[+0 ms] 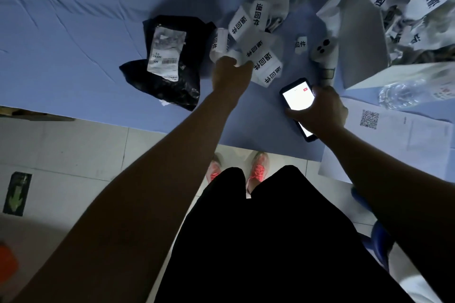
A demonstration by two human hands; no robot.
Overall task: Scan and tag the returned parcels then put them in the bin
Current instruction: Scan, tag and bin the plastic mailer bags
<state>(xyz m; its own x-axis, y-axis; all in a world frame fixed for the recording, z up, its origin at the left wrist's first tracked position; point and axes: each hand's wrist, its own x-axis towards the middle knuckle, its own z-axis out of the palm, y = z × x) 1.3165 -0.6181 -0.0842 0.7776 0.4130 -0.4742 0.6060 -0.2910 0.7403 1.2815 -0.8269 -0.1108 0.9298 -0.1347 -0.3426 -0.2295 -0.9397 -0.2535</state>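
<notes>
The black parcel [170,61] lies on the desk [73,32], with no return tag that I can see. My left grip [231,69] pinches the tangled label strip [256,49] just beside it, and a hard tug could tear off several labels. My right grip [320,110] is wrapped round the lit phone [298,97], near the bin [359,37].
</notes>
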